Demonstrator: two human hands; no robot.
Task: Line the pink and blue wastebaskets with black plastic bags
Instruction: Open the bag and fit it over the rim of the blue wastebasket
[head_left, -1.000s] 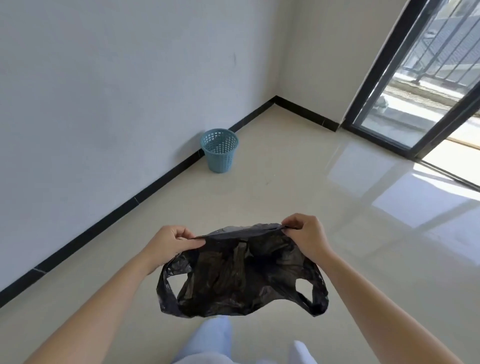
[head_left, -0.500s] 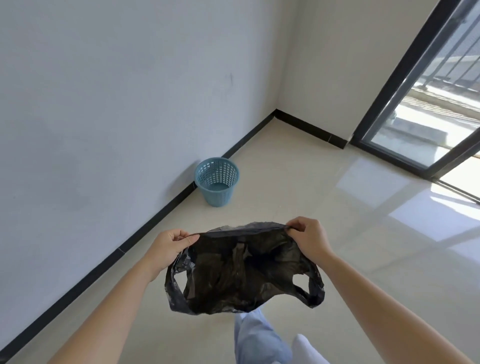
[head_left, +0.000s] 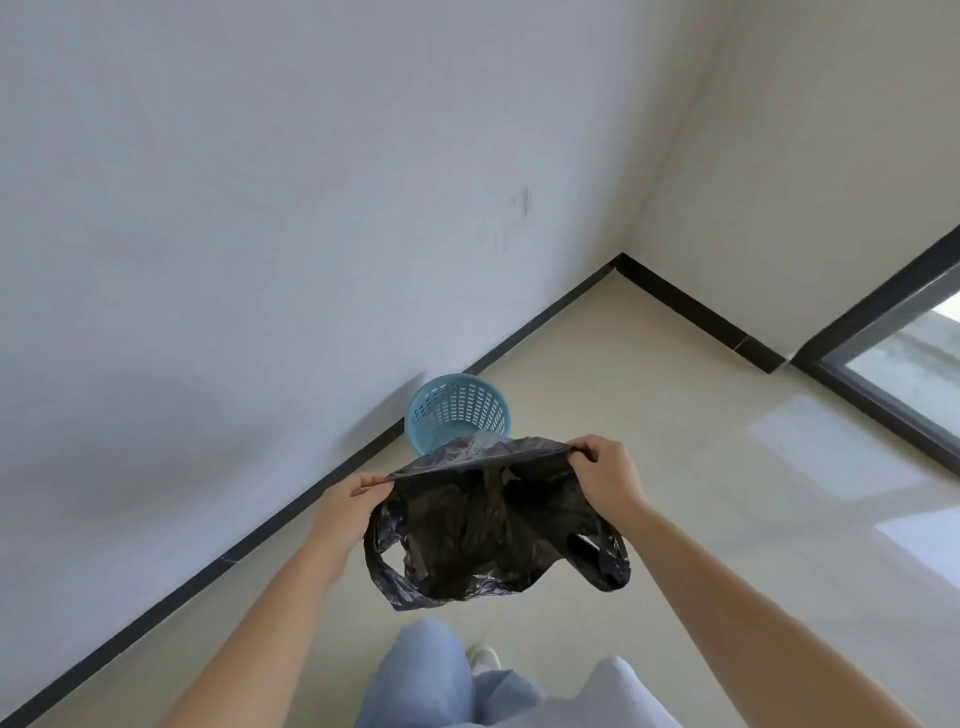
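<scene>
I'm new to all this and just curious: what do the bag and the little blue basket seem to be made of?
The black bag looks like thin plastic film: it crinkles, shines faintly and lets some light through where the hands stretch it. The blue basket looks like moulded rigid plastic, matte, with a regular grid of slots in its wall. Neither can be confirmed by sight alone.

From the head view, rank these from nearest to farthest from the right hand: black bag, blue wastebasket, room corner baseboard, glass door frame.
1. black bag: pinched at its edge by the right hand.
2. blue wastebasket: ahead-left, by the wall.
3. room corner baseboard and glass door frame: both far, too close to call.
</scene>
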